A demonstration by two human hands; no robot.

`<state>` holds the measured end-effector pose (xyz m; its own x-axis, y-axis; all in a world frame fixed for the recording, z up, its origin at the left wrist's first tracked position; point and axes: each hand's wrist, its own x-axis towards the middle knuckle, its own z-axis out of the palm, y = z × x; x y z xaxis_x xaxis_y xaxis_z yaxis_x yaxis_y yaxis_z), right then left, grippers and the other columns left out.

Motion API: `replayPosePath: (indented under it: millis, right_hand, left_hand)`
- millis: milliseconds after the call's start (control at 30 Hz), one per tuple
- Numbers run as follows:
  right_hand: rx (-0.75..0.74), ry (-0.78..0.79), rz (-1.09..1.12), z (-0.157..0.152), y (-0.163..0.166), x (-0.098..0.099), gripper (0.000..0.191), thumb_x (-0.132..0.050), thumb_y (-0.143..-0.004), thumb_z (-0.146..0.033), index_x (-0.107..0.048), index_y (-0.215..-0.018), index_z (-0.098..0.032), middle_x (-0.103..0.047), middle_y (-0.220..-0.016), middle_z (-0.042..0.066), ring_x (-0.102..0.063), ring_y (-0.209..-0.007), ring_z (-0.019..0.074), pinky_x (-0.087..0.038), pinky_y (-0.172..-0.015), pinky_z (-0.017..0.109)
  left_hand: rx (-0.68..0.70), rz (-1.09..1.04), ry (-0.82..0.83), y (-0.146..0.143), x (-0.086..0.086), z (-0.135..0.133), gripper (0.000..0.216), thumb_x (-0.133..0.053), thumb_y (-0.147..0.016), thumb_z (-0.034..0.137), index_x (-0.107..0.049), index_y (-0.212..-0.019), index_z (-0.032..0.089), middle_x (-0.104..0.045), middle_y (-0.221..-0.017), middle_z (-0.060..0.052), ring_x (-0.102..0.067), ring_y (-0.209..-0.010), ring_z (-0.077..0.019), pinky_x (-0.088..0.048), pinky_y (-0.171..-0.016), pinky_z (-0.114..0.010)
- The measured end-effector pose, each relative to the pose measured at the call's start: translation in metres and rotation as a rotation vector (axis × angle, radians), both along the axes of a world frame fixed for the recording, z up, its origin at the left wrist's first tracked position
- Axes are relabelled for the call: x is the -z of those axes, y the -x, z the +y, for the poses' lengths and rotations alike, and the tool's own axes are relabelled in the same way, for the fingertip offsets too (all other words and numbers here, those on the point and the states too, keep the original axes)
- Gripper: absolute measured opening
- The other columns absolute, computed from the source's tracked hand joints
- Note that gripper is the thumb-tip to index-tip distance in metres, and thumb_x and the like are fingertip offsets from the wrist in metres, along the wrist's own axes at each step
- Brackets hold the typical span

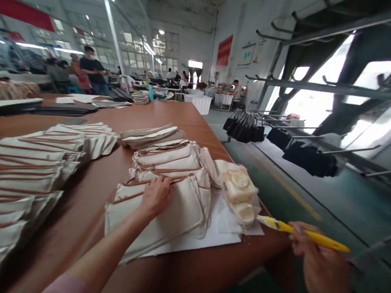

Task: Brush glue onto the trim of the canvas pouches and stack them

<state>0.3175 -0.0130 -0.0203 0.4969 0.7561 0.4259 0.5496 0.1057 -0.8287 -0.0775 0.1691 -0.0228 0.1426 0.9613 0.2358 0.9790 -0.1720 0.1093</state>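
One head-worn camera is looking forward and down over the brown surface (171,114), showing the pale fabric pieces (179,209) from close by while also taking in the workshop's far wall (191,45) well beyond.

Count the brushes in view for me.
1: a yellow-handled brush, in the right grip, beside the cream-coloured container on the brown table. Others may be hidden.

Pale pink sleeve (70,289) on left arm (112,251); left hand (156,196), right hand (321,257) bare.
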Motion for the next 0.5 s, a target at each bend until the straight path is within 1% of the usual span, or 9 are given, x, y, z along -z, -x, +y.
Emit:
replayPosePath:
  millis: [67, 133, 200, 267, 333, 400, 467, 500]
  right_hand:
    - [-0.051, 0.062, -0.066, 0.011, -0.01, 0.002, 0.044, -0.055, -0.1, -0.058, -0.07, -0.104, -0.017, -0.066, -0.072, 0.003, -0.063, -0.062, 0.0221, -0.048, -0.055, 0.029]
    - [-0.127, 0.085, -0.109, 0.026, -0.011, 0.007, 0.044, -0.052, -0.101, -0.057, -0.07, -0.101, -0.017, -0.068, -0.076, 0.004, -0.066, -0.069, 0.0234, -0.051, -0.064, 0.031]
    - [-0.193, 0.092, -0.127, 0.045, -0.006, 0.015, 0.043, -0.052, -0.1, -0.057, -0.071, -0.1, -0.018, -0.071, -0.088, 0.007, -0.068, -0.081, 0.0254, -0.053, -0.077, 0.034]
    - [-0.253, 0.113, -0.146, 0.065, 0.001, 0.026, 0.042, -0.055, -0.098, -0.056, -0.073, -0.099, -0.018, -0.072, -0.099, 0.009, -0.068, -0.091, 0.0273, -0.051, -0.084, 0.036]
    - [-0.298, 0.147, -0.171, 0.082, 0.005, 0.036, 0.041, -0.056, -0.097, -0.054, -0.073, -0.095, -0.017, -0.073, -0.095, 0.01, -0.068, -0.087, 0.0281, -0.051, -0.082, 0.037]
    - [-0.317, 0.178, -0.193, 0.092, 0.006, 0.042, 0.039, -0.056, -0.097, -0.051, -0.074, -0.091, -0.017, -0.072, -0.086, 0.009, -0.068, -0.078, 0.0276, -0.05, -0.074, 0.037]
    - [-0.319, 0.188, -0.211, 0.095, 0.003, 0.042, 0.038, -0.055, -0.098, -0.05, -0.073, -0.092, -0.017, -0.071, -0.085, 0.008, -0.067, -0.075, 0.0268, -0.049, -0.071, 0.036]
    - [-0.317, 0.182, -0.219, 0.094, 0.0, 0.04, 0.038, -0.054, -0.099, -0.049, -0.073, -0.094, -0.017, -0.071, -0.087, 0.009, -0.067, -0.076, 0.0265, -0.049, -0.072, 0.036]
  left_hand:
    - [-0.021, 0.006, 0.041, -0.005, 0.0, 0.01, 0.025, -0.052, -0.095, 0.032, -0.066, -0.11, 0.019, -0.064, -0.116, -0.014, -0.058, -0.114, -0.0336, -0.046, -0.093, -0.046]
    - [-0.025, 0.012, 0.082, -0.006, -0.001, 0.014, 0.022, -0.054, -0.093, 0.032, -0.066, -0.108, 0.019, -0.064, -0.117, -0.012, -0.058, -0.115, -0.0322, -0.046, -0.094, -0.043]
    - [-0.024, 0.012, 0.118, -0.006, -0.003, 0.014, 0.025, -0.055, -0.093, 0.033, -0.065, -0.112, 0.021, -0.063, -0.123, -0.011, -0.06, -0.115, -0.0305, -0.047, -0.092, -0.041]
    - [-0.026, 0.011, 0.151, -0.005, -0.005, 0.014, 0.029, -0.055, -0.092, 0.035, -0.064, -0.117, 0.023, -0.06, -0.129, -0.01, -0.062, -0.113, -0.03, -0.049, -0.088, -0.039]
    - [-0.027, 0.014, 0.181, -0.003, -0.006, 0.015, 0.032, -0.055, -0.091, 0.037, -0.062, -0.119, 0.024, -0.058, -0.132, -0.01, -0.064, -0.112, -0.031, -0.05, -0.085, -0.04]
    - [-0.028, 0.019, 0.211, -0.002, -0.006, 0.016, 0.033, -0.056, -0.09, 0.039, -0.061, -0.119, 0.025, -0.06, -0.129, -0.01, -0.065, -0.11, -0.0325, -0.051, -0.084, -0.041]
    - [-0.031, 0.022, 0.238, -0.002, -0.007, 0.018, 0.034, -0.055, -0.09, 0.042, -0.061, -0.119, 0.024, -0.061, -0.125, -0.011, -0.066, -0.109, -0.0335, -0.051, -0.084, -0.042]
    - [-0.035, 0.022, 0.249, -0.002, -0.008, 0.018, 0.034, -0.053, -0.091, 0.045, -0.061, -0.117, 0.023, -0.061, -0.124, -0.011, -0.066, -0.108, -0.034, -0.051, -0.084, -0.043]
